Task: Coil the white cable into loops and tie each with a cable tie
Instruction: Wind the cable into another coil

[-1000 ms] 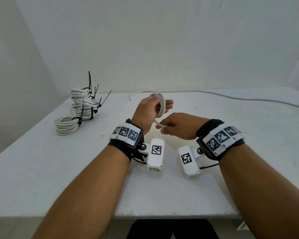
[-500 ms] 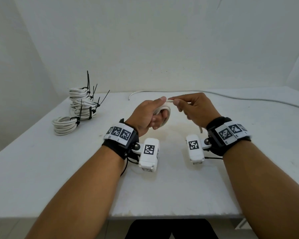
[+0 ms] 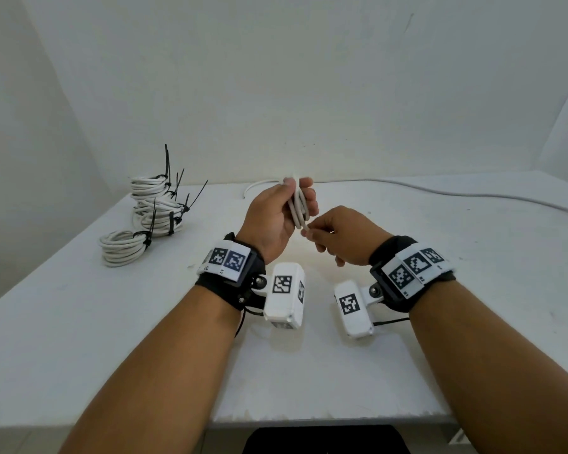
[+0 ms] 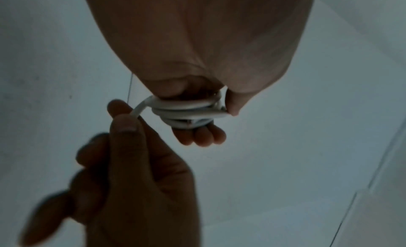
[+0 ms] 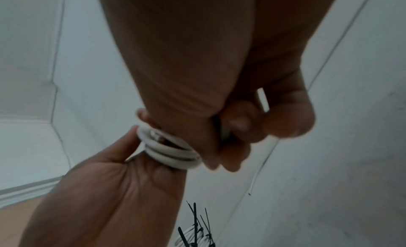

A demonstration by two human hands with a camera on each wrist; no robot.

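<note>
My left hand (image 3: 286,208) holds a small coil of white cable (image 3: 297,208) upright above the table, thumb on one side and fingers on the other. In the left wrist view the coil (image 4: 189,111) shows several turns wound round my fingers. My right hand (image 3: 328,234) sits just below and right of the coil and pinches the free strand of the cable (image 4: 137,110) where it leaves the coil. The right wrist view shows the coil (image 5: 171,151) beside my right fingers (image 5: 237,127), with a short piece of strand running through them. No loose cable tie is in either hand.
Several finished white coils with black cable ties (image 3: 154,204) are stacked at the table's back left, one more coil (image 3: 123,247) lying in front. A long white cable (image 3: 456,191) runs along the back edge to the right. The white table (image 3: 309,371) ends near my body.
My right hand has come down from the top of the coil to its lower right, bringing the strand round. My left hand has lifted and turned the coil more upright.
</note>
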